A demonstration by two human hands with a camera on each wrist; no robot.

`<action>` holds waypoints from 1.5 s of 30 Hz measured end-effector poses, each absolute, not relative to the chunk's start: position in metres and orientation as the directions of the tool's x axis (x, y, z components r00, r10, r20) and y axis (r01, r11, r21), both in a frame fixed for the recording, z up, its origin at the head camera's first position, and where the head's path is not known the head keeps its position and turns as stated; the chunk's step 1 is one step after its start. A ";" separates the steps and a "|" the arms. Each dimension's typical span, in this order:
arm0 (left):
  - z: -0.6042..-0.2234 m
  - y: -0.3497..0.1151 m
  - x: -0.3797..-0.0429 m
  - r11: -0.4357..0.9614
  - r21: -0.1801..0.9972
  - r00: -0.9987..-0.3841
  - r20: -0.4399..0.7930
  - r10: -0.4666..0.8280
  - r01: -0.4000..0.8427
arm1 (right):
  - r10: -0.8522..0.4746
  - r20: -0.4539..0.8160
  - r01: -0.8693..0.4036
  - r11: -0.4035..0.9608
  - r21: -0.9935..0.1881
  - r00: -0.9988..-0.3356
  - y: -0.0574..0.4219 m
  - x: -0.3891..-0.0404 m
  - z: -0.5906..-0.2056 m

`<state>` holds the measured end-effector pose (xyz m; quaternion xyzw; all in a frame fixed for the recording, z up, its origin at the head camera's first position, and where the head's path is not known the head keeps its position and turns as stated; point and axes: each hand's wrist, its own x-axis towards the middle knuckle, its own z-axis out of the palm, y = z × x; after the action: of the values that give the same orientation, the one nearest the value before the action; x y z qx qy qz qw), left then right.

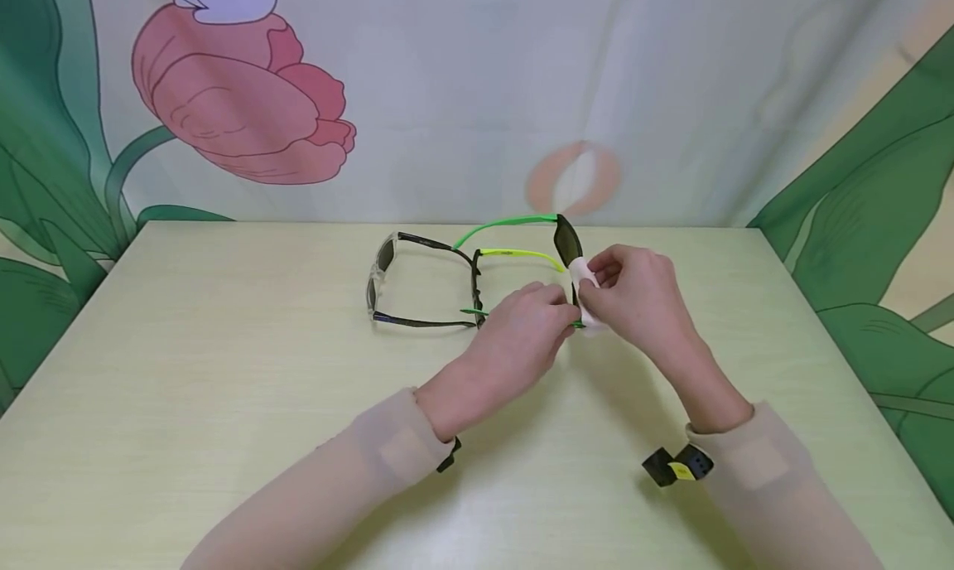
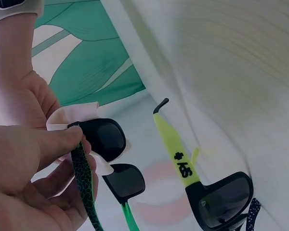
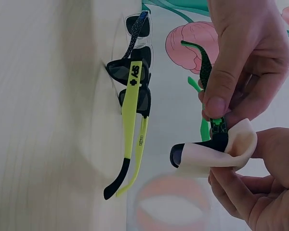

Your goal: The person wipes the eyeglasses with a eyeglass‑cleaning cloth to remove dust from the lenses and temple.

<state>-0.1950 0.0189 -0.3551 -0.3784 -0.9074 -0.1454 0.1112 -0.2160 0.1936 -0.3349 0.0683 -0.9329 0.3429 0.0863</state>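
Held above the table is a pair of black sunglasses with green arms. My left hand pinches one patterned arm of it near the hinge, thumb against fingers, as the right wrist view shows. A white cloth is folded around a lens of this pair, and my right hand pinches the cloth there. The other dark lens is uncovered in the left wrist view. Behind my left hand stand black sunglasses with yellow arms, partly hidden in the head view.
Sunglasses with a clear frame and dark arms stand on the pale table, left of the yellow-armed pair and close to it. A cloth backdrop printed with flowers and leaves hangs along the table's far edge.
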 end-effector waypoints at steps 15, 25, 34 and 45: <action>-0.355 -0.008 -0.201 0.571 0.462 -0.734 0.391 0.555 0.678 | -0.105 0.277 -0.273 0.674 -0.686 -0.955 0.190 -0.211 -0.332; -0.357 -0.026 -0.204 0.507 0.539 -0.739 0.446 0.505 0.673 | -0.168 0.353 -0.374 0.637 -0.674 -0.921 0.192 -0.204 -0.333; -0.357 -0.036 -0.205 0.420 0.587 -0.718 0.505 0.478 0.692 | -0.303 0.442 -0.532 0.578 -0.619 -0.844 0.189 -0.197 -0.342; -0.359 -0.045 -0.204 0.305 0.630 -0.680 0.520 0.517 0.714 | -0.373 0.646 -0.732 0.496 -0.468 -0.666 0.185 -0.193 -0.348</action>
<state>-0.2037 -0.0455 -0.3588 -0.3848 -0.8002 -0.4466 0.1101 -0.1930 0.1851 -0.3478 0.3320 -0.8315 0.3763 0.2383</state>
